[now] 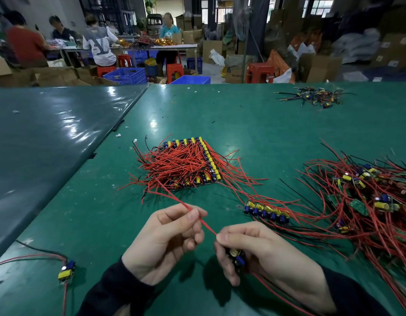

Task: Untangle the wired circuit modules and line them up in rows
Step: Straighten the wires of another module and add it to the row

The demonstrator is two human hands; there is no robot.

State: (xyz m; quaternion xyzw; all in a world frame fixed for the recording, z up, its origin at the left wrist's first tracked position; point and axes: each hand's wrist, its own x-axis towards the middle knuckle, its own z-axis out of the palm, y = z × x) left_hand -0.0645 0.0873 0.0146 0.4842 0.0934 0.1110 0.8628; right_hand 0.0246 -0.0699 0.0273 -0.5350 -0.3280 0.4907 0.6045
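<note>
We are holding a circuit module (238,258) in our right hand (261,252), the fingers (222,265) curling around it low over the green bench (88,213), while our left hand (165,240) is pinching one red wire (205,224) between thumb and forefinger — the wire is running taut from the right hand up through the left and on toward the stacked pile. Down at the near left, a single module (66,271) is lying on the bench with its red and black leads trailing away. Just beyond our right hand, a short row of modules (267,212) is sitting side by side, yellow and blue parts up, wires streaming rightward. To the right of that, a tangled heap of modules (368,201) is sprawling toward the bench edge. Farther ahead, at centre, a stacked block of lined-up modules (193,163) is lying under a mass of red wires. At the far right a small, darker bundle of wired parts (316,98) is resting alone. Past the bench, seated people (99,44) are working at another table among blue crates (127,75), red stools (260,73) and cardboard boxes (320,67).
</note>
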